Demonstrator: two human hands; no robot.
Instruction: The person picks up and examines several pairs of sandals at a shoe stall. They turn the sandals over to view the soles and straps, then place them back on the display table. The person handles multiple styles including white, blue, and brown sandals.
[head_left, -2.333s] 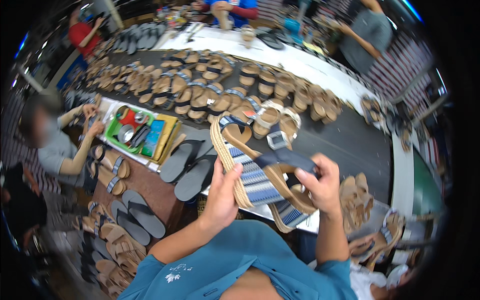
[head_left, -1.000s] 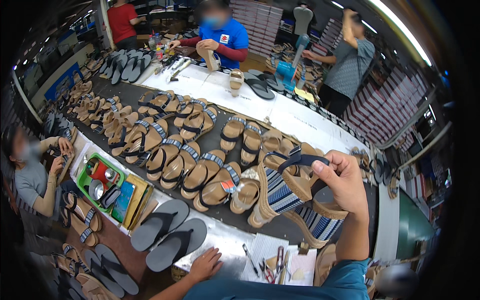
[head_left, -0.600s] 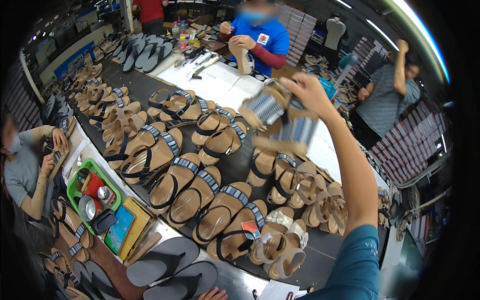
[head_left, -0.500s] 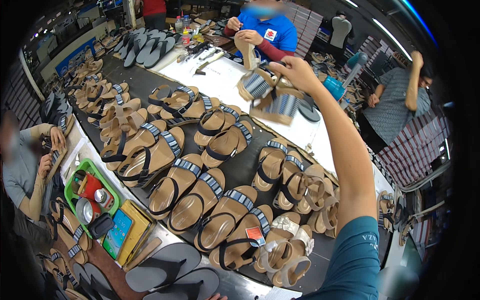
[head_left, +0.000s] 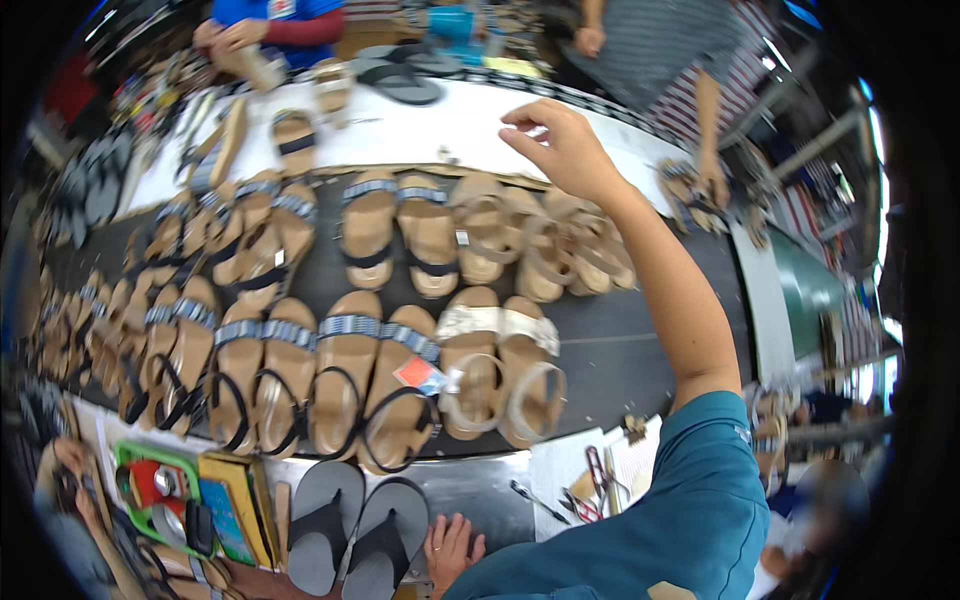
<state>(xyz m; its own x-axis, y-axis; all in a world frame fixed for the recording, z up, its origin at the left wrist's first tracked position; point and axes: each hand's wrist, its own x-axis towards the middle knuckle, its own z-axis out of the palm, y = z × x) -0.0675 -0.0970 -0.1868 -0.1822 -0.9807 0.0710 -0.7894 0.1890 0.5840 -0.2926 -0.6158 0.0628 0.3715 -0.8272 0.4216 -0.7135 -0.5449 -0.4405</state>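
Over the white tabletop (head_left: pixel 420 125), my right hand (head_left: pixel 560 145) hangs with thumb and fingers curved and apart, nothing in it. My left hand (head_left: pixel 452 550) lies flat on the metal edge, its fingers spread, beside a pair of grey flip-flops (head_left: pixel 325 520). Two sandals with woven striped straps are on the white surface: one tilted sandal (head_left: pixel 222 150) and one flat sandal (head_left: pixel 295 140). Below my right hand sit beige strappy sandals (head_left: pixel 545 250). A pair with white straps (head_left: pixel 470 325) stands nearer, and a striped sandal (head_left: pixel 400 350) beside it bears an orange tag.
Rows of sandals run along the dark belt (head_left: pixel 620 370). A green basket (head_left: pixel 130 450) with cans stands at left. Papers, scissors (head_left: pixel 598 475) and a pen lie at the near edge. Across the table is a blue-shirted person (head_left: pixel 275 25); another person's hand (head_left: pixel 710 180) touches sandals at right.
My right hand has let go of the striped sandals, which now rest on the white surface. My view has swung right, and my left hand shows more fully on the metal edge.
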